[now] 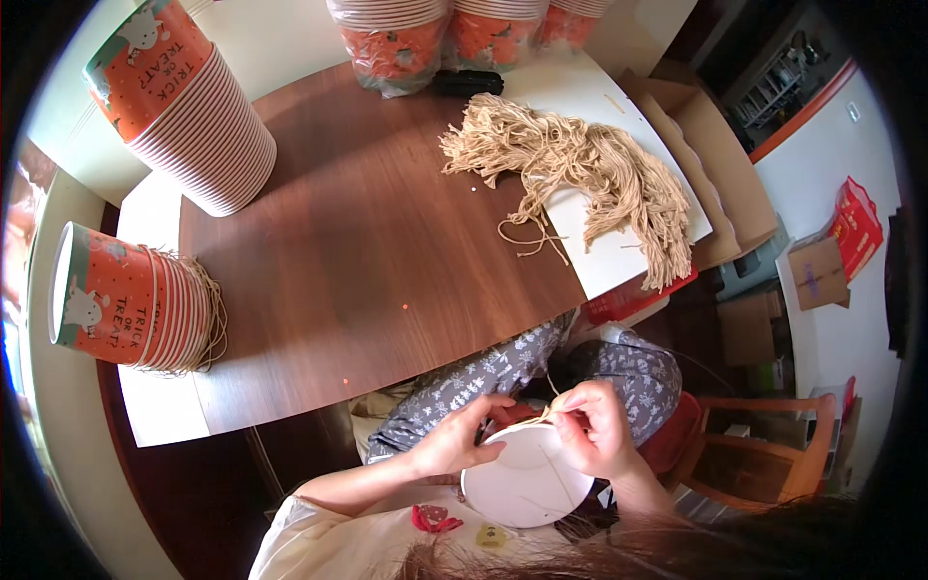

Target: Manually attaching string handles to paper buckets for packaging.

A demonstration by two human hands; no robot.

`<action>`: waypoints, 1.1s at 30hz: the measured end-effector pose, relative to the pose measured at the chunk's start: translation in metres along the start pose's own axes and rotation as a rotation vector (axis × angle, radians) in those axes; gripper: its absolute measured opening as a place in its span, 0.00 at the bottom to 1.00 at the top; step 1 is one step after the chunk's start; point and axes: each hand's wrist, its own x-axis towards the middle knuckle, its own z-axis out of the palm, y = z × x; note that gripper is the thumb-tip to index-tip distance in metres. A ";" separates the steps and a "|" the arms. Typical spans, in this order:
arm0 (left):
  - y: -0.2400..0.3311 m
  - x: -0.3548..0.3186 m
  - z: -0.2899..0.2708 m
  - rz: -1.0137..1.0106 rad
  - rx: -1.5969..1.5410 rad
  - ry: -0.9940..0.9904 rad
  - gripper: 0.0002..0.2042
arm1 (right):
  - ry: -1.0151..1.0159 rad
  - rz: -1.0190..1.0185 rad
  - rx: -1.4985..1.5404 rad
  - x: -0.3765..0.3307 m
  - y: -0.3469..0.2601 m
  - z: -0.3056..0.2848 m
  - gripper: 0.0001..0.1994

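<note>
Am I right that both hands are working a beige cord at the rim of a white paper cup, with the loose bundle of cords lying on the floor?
Not quite. The cord bundle lies on the table, not the floor, as the head view shows. Both the left hand and right hand do work a cord at the white cup.

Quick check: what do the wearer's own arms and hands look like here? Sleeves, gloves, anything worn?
Both arms are bare from the upper arm down. The left hand and right hand wear no gloves; no rings, watch or bands are visible. A short cream sleeve covers the left shoulder area. The right upper arm is hidden behind hair at the lower edge.
</note>
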 end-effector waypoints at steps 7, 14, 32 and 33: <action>0.023 0.020 -0.025 0.510 0.109 0.064 0.15 | 0.021 0.010 -0.007 -0.008 0.016 0.014 0.11; 0.034 0.034 -0.023 0.553 0.181 0.070 0.07 | 0.007 0.018 -0.110 0.003 0.009 0.009 0.09; 0.002 0.029 -0.031 0.561 0.399 0.148 0.08 | -0.014 0.053 0.006 0.004 -0.004 0.006 0.08; -0.001 0.028 -0.030 0.533 0.384 0.150 0.08 | -0.010 0.036 0.037 0.003 -0.006 0.005 0.09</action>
